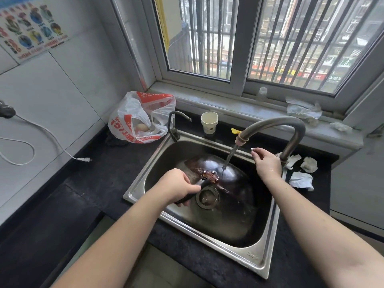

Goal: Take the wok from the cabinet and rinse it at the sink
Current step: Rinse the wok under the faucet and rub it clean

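The wok lies overturned in the steel sink, under running faucet water. Left hand grips its handle; right hand, beyond, pinches the faucet lever. Fetching appears complete; rinsing underway, inside likely remaining.

You face a barred sliding window bright with daylight, white tiled walls at your left, and a dark speckled countertop below.
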Available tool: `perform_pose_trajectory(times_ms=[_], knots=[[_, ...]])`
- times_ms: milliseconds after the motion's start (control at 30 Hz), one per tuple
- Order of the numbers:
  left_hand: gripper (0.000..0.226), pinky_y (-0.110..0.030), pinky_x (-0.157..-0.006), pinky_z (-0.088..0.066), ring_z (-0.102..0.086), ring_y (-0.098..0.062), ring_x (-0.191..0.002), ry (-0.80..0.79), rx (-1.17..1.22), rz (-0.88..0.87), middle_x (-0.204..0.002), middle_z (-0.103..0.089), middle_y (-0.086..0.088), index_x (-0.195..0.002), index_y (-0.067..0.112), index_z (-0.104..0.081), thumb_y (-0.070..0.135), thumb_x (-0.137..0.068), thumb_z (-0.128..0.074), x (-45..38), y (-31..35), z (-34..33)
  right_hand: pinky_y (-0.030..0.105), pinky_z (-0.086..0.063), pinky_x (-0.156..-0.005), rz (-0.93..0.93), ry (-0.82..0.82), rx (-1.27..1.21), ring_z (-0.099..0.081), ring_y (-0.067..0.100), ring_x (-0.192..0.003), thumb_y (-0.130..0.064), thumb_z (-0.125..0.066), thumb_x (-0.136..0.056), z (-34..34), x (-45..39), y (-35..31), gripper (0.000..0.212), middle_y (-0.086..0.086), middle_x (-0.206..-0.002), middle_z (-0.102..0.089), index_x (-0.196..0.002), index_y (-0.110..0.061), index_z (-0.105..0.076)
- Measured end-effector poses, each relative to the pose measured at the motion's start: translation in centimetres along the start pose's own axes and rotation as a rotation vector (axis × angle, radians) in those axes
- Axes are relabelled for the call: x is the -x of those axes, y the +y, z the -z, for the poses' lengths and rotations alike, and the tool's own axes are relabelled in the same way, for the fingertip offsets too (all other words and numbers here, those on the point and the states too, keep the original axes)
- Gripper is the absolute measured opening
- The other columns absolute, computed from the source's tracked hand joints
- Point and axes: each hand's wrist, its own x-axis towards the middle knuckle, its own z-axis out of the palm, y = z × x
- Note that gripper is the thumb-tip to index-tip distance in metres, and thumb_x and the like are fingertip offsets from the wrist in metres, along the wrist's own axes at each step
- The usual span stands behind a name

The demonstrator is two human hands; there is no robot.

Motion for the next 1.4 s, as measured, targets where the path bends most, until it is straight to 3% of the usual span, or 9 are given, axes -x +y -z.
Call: perform_pose_trajectory(times_ms=[100, 267, 467, 633, 800, 1000, 1133, 1400], knots=[[0.042, -0.019, -0.043, -0.044, -0.059, -0.020, -0.050, -0.103, -0.104, 0.048, -0.061, -0.067, -0.010, -0.082, -0.001, -0.070, 0.040, -0.075, -0.078, -0.1, -1.4, -0.2, 0.024, -0.042, -0.084, -0.009, 0.005, -0.004, -0.063, 0.019, -0.104, -0.039, -0.058, -0.094, -0.1, 0.1, 0.0, 0.026, -0.002, -0.108, -0.072, -0.112, -0.026, -0.070], [0.037, -0.036, -0.071, -0.060, -0.072, -0.028, -0.075, -0.139, -0.370, 0.119, -0.087, -0.074, -0.013, -0.093, 0.003, -0.067, 0.033, -0.072, -0.073, -0.6, -4.0, -2.4, 0.023, -0.040, -0.085, -0.027, -0.001, -0.011, -0.062, 0.018, -0.106, -0.039, -0.057, -0.094, -0.1, 0.1, -0.1, 0.027, -0.002, -0.110, -0.071, -0.114, -0.026, -0.070], [0.021, -0.027, -0.063, -0.044, -0.062, -0.027, -0.077, 0.029, -0.482, 0.116, -0.084, -0.060, -0.004, -0.080, 0.015, -0.052, 0.032, -0.075, -0.063, -0.6, -6.9, -5.1, 0.026, -0.042, -0.089, -0.029, 0.002, 0.014, -0.062, 0.020, -0.107, -0.040, -0.056, -0.094, -0.2, 0.0, 0.0, 0.027, -0.001, -0.111, -0.071, -0.114, -0.027, -0.069], [0.022, -0.030, -0.065, -0.047, -0.066, -0.028, -0.087, 0.074, -0.465, 0.077, -0.085, -0.062, -0.004, -0.078, 0.018, -0.050, 0.034, -0.073, -0.063, -1.0, -9.6, -6.5, 0.028, -0.043, -0.091, -0.021, -0.001, 0.022, -0.062, 0.021, -0.107, -0.040, -0.056, -0.094, -0.3, 0.0, 0.1, 0.028, -0.001, -0.111, -0.071, -0.115, -0.026, -0.069], [0.016, -0.031, -0.062, -0.047, -0.065, -0.027, -0.080, 0.116, -0.419, 0.067, -0.077, -0.061, 0.000, -0.069, 0.018, -0.049, 0.032, -0.066, -0.056, -0.6, -12.8, -7.6, 0.024, -0.042, -0.088, -0.028, -0.018, -0.005, -0.063, 0.020, -0.105, -0.039, -0.057, -0.094, -0.4, -0.2, 0.2, 0.028, 0.000, -0.109, -0.072, -0.113, -0.023, -0.070], [0.016, -0.031, -0.059, -0.049, -0.063, -0.024, -0.071, 0.146, -0.392, 0.055, -0.072, -0.061, 0.003, -0.070, 0.019, -0.053, 0.033, -0.070, -0.059, 0.6, -16.5, -9.0, 0.029, -0.046, -0.095, -0.052, -0.024, -0.026, -0.063, 0.018, -0.104, -0.038, -0.058, -0.094, -0.3, -0.2, 0.0, 0.028, 0.000, -0.108, -0.071, -0.114, -0.022, -0.069], [0.019, -0.032, -0.061, -0.052, -0.064, -0.024, -0.073, 0.168, -0.378, 0.033, -0.075, -0.064, 0.003, -0.075, 0.019, -0.056, 0.037, -0.071, -0.058, 1.0, -18.5, -9.3, 0.024, -0.043, -0.090, -0.062, -0.017, 0.001, -0.062, 0.019, -0.106, -0.038, -0.057, -0.094, -0.1, 0.0, -0.5, 0.029, 0.000, -0.111, -0.070, -0.116, -0.023, -0.068], [0.021, -0.031, -0.054, -0.038, -0.063, -0.023, -0.072, 0.208, -0.309, -0.011, -0.073, -0.063, 0.002, -0.069, 0.023, -0.046, 0.040, -0.078, -0.056, 2.1, -21.2, -10.7, 0.025, -0.040, -0.092, -0.058, -0.018, 0.051, -0.061, 0.022, -0.109, -0.036, -0.057, -0.095, -0.1, 0.2, -1.0, 0.030, 0.003, -0.114, -0.070, -0.118, -0.021, -0.067]])
